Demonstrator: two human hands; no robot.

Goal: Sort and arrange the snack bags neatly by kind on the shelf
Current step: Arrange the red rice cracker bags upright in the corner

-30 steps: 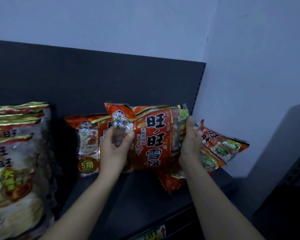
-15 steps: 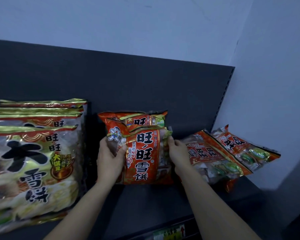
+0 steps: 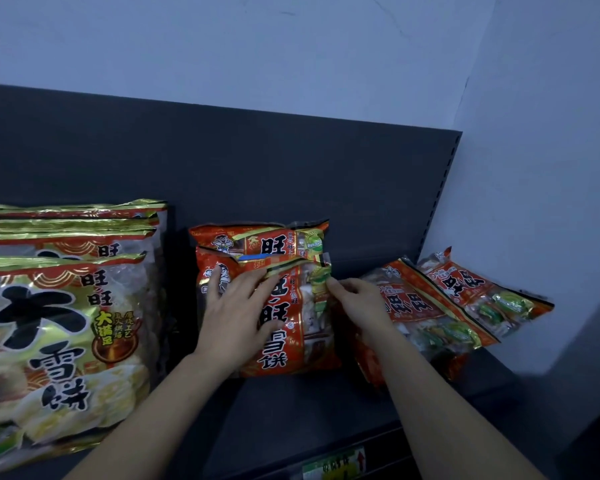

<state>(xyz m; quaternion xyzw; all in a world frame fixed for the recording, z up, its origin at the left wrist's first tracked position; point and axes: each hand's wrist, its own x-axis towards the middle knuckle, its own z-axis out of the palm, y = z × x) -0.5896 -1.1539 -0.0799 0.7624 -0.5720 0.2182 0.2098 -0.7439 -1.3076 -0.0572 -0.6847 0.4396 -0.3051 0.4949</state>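
Snack bags split into three groups on dark shelf [image 3: 319, 407], largest first. Big gold-trimmed bags [image 3: 63, 327] stacked upright at far left, faces forward, likely already sorted as one kind. Small orange-red bags lying tilted [image 3: 440, 306] at far right, slumped against white side wall [image 3: 541, 202], overlapping, apparently not yet stood up. Front orange-red bag [image 3: 291, 327] upright mid-shelf, just in front of second orange-red bag [image 3: 260, 239] of same print, both leaning back toward dark back panel [image 3: 222, 161] for support, gap kept from gold pile so kinds stay apart. Left hand [image 3: 236, 317] spread flat, palm pressing front bag's face, probably to hold it upright and flush against one behind. Right hand [image 3: 361, 306] at same bag's right edge, fingertips touching seam near green patch, looks like squaring or steadying; true pinch or mere touch cannot tell. Shelf label strip [image 3: 333, 465] at front lip, text blurred. Next likely: release, then fetch tilted bags.
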